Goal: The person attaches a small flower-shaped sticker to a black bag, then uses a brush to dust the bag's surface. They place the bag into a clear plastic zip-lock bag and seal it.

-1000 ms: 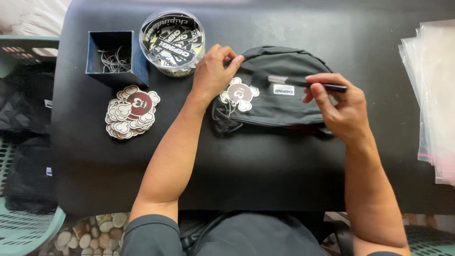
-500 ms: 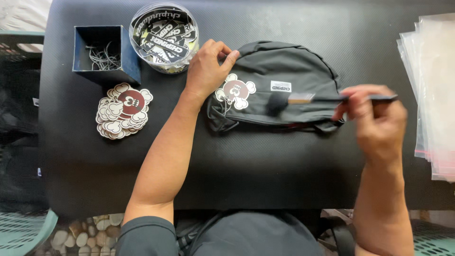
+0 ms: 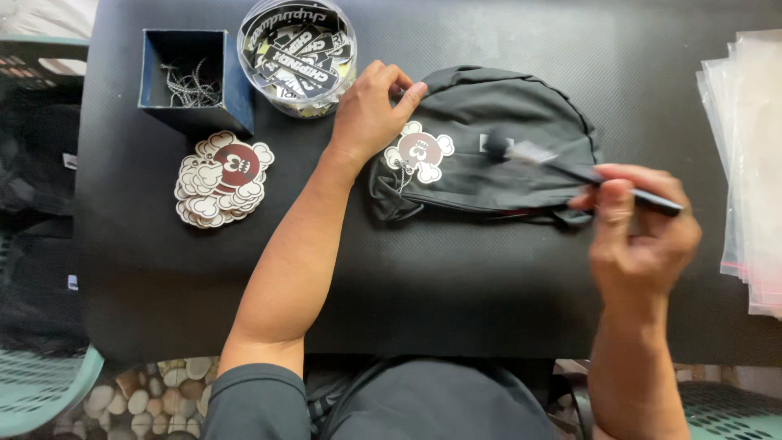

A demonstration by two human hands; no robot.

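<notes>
head view: the left hand lies flat on the upper left edge of a black bag, fingers curled loosely over the fabric and pinning it to the black table; it presses rather than grasps, closed on nothing. just below and to the right of those fingers, a flower-shaped tag, white with a dark red middle, lies on the bag's front on a short cord.

the right hand hovers off the bag's lower right corner, its thumb and fingers pinched tight around a thin black tool. the tool slants up and left from the grip, and its blurred tip sits over the bag's front, near a small white label, to the right of the tag. whether the tip touches the fabric cannot be told through the blur.

to the left of the left hand, well apart, lies a stack of tags of the same kind. above that stack stands a dark blue box with loose cords inside, and just beside it, close to the left hand's knuckles, a clear round tub full of printed labels. far right of the right hand lies a pile of clear plastic sleeves.

judged from this, the step in hand is work on the bag's front with the tool while the left hand steadies it. the next move calls for a firm hold-down and a fine, steady tip.
</notes>
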